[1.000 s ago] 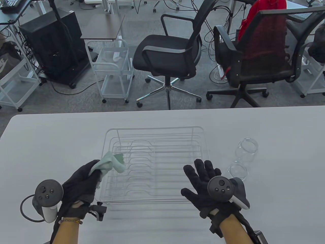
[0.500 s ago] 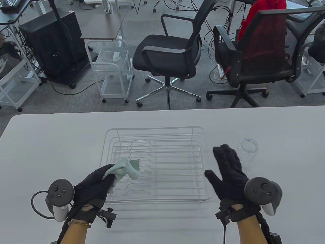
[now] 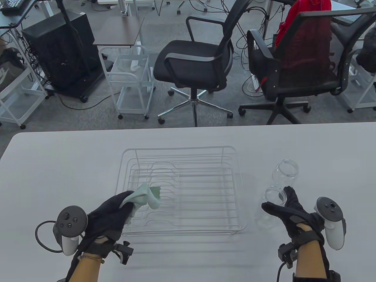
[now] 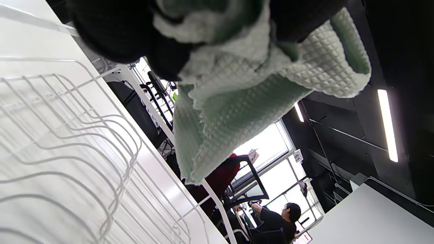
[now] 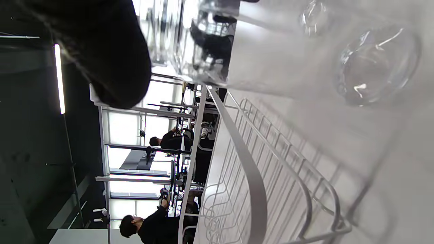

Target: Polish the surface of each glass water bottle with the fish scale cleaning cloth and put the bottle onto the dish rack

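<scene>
While two clear glass bottles stand on the grey bench (image 3: 58, 164) to the right of the wire dish rack (image 3: 179, 191), only one of them is in hand: the right hand (image 3: 289, 213) has its thumb and fingers (image 3: 271, 208) curled round the neck of the nearer bottle (image 3: 270, 205), which stands upright just off the rack's right edge. The farther bottle (image 3: 285, 173) stands just behind it, untouched. One pale green cloth (image 3: 145, 198) is bunched in the left hand (image 3: 108, 214), whose fingers (image 4: 112, 30) pinch it above the rack's front left corner, a loose flap hanging free. One rack, holding no bottles. Two black office chairs (image 3: 199, 64) stand on the floor beyond the bench.
</scene>
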`<state>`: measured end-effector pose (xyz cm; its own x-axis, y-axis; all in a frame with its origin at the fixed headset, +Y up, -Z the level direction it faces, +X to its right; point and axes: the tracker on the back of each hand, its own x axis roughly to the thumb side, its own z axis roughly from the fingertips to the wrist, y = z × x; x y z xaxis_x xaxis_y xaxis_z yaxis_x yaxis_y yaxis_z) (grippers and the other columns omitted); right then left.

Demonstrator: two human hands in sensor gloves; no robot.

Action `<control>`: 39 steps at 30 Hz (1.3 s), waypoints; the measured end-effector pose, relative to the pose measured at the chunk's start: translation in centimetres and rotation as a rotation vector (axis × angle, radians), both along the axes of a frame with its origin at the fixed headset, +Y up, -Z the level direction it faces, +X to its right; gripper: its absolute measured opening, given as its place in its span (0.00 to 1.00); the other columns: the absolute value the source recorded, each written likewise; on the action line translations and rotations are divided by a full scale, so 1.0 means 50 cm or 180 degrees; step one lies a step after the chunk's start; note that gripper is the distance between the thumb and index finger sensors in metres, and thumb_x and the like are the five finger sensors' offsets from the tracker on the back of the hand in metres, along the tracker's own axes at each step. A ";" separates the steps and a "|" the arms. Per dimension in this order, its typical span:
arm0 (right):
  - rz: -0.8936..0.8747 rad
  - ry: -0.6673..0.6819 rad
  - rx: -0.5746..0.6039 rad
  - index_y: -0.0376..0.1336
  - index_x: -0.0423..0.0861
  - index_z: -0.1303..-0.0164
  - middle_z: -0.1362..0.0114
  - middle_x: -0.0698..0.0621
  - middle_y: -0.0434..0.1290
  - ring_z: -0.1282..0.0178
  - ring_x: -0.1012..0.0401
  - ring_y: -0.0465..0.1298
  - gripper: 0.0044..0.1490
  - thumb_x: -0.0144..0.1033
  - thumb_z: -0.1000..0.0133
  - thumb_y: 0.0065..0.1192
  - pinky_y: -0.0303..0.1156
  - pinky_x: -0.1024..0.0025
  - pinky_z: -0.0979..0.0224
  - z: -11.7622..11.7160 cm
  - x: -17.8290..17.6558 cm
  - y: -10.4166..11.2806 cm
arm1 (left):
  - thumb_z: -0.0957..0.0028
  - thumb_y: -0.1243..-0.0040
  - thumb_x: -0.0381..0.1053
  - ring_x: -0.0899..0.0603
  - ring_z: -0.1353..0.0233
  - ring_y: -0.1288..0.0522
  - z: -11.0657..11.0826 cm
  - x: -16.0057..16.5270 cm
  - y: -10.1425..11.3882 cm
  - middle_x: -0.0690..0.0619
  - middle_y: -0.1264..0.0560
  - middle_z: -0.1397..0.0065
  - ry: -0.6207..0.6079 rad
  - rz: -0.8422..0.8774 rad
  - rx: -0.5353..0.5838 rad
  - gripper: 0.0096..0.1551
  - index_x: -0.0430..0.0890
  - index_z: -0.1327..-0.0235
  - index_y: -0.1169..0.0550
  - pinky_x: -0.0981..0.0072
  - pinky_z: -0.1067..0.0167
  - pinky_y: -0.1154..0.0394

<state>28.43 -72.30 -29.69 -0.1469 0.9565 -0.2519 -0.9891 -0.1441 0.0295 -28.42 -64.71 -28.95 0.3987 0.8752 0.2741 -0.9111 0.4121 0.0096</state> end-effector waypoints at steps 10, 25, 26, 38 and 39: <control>-0.0211 -0.0120 0.1019 0.32 0.57 0.20 0.10 0.47 0.48 0.13 0.42 0.44 0.73 0.51 0.53 0.85 0.42 0.29 0.22 -0.017 -0.015 -0.075 | 0.46 0.33 0.53 0.42 0.48 0.13 -0.002 -0.003 -0.004 0.52 0.17 0.42 -0.0023 -0.0041 -0.0069 0.22 0.56 0.38 0.18 0.47 0.52 0.16; 0.0503 -0.0321 0.2243 0.37 0.45 0.19 0.21 0.34 0.61 0.31 0.37 0.70 0.71 0.64 0.51 0.81 0.69 0.31 0.36 0.004 -0.050 0.106 | 0.46 0.34 0.53 0.42 0.47 0.13 0.006 0.073 0.017 0.52 0.18 0.41 -0.0838 0.0127 -0.0091 0.21 0.56 0.38 0.18 0.47 0.50 0.17; 0.0755 -0.0357 0.2473 0.35 0.46 0.19 0.23 0.33 0.62 0.34 0.40 0.72 0.72 0.69 0.50 0.77 0.73 0.35 0.38 0.013 -0.062 0.131 | 0.46 0.33 0.53 0.41 0.46 0.13 0.007 0.092 0.023 0.52 0.18 0.40 -0.1000 0.0111 -0.0107 0.21 0.56 0.38 0.17 0.47 0.50 0.17; -0.1851 0.0906 0.1376 0.22 0.48 0.21 0.21 0.28 0.54 0.34 0.38 0.69 0.69 0.70 0.37 0.63 0.77 0.39 0.41 0.010 -0.276 0.108 | 0.46 0.33 0.50 0.36 0.41 0.14 0.042 0.321 0.127 0.43 0.23 0.29 -0.1153 -0.0177 0.0556 0.22 0.46 0.41 0.17 0.52 0.49 0.14; -0.1922 0.0886 0.1335 0.22 0.47 0.21 0.20 0.28 0.52 0.34 0.37 0.69 0.68 0.69 0.36 0.62 0.77 0.39 0.40 0.010 -0.282 0.103 | 0.46 0.33 0.51 0.38 0.42 0.13 0.045 0.331 0.130 0.44 0.24 0.28 -0.0953 -0.0289 0.0671 0.22 0.47 0.40 0.17 0.55 0.51 0.13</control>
